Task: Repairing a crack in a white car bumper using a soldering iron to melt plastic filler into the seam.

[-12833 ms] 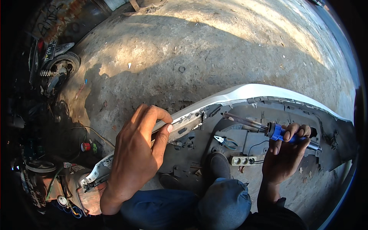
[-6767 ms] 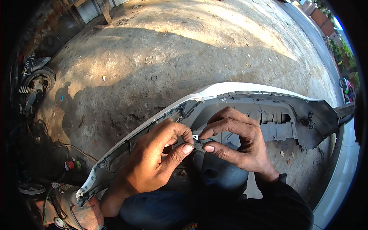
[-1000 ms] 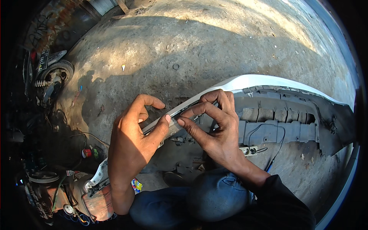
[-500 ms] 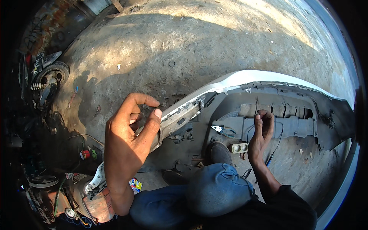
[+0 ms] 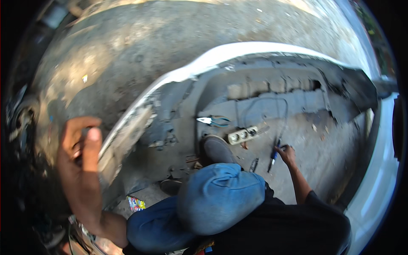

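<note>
A large car bumper (image 5: 272, 103) lies inner side up, with a white outer edge and grey inside. My left hand (image 5: 80, 161) is beside its left end, thumb and forefinger curved with a gap between them, the other fingers curled; I see nothing between the fingertips. Low on the right, my right hand (image 5: 287, 155) has its fingers closed at a corded, pen-shaped tool with a blue and black handle, apparently a soldering iron (image 5: 273, 160). Its cable loops up over the bumper's grey inside. Pliers (image 5: 213, 121) lie on the bumper, near a cream power strip (image 5: 242, 135).
My bent knee (image 5: 221, 199) and shoe (image 5: 217, 149) are inside the bumper's curve. A small dark tool (image 5: 253, 165) lies by my knee, and a colourful wrapper (image 5: 136, 203) is at lower left. A white car panel (image 5: 376, 187) borders the right side.
My right hand has gone down from above the bumper's inside to the soldering iron. The view has shifted, and my left hand appears farther left, its shape much the same.
</note>
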Tool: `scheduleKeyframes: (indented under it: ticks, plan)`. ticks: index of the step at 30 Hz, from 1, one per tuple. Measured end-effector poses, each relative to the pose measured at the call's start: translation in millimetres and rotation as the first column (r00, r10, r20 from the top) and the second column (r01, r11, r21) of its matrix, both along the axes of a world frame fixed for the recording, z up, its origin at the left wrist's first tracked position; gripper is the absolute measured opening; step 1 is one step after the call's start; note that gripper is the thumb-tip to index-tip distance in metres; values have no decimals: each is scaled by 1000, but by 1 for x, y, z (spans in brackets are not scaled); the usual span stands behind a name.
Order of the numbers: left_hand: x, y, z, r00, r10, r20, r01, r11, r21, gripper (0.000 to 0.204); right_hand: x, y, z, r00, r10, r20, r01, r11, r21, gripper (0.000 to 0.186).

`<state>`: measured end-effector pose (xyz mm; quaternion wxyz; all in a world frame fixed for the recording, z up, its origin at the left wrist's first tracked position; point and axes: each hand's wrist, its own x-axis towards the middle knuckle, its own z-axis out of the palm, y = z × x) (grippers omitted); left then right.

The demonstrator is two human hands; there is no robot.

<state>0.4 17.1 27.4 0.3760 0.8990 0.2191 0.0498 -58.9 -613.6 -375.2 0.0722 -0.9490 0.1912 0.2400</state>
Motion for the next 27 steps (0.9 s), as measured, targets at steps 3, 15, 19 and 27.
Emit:
scheduleKeyframes:
  ticks: [3, 15, 19, 27]
  plan:
    - [5, -6, -3, 999, 6, 50, 1, 988, -156, 11, -12, -19, -9, 993, -36, -114, 44, 997, 66, 64]
    - [-38, 6, 15, 971, -223, -87, 238, 876, 419, 91, 139, 133, 200, 745, -610, 271, 82, 487, 870, 43]
    - [-47, 4, 19, 961, -206, -185, 271, 838, 473, 95, 168, 294, 287, 586, -808, 67, -257, -107, 960, 34]
    - [-44, 3, -6, 958, -251, -142, 285, 759, 585, 65, 150, 393, 318, 569, -729, 381, -659, -128, 741, 45]
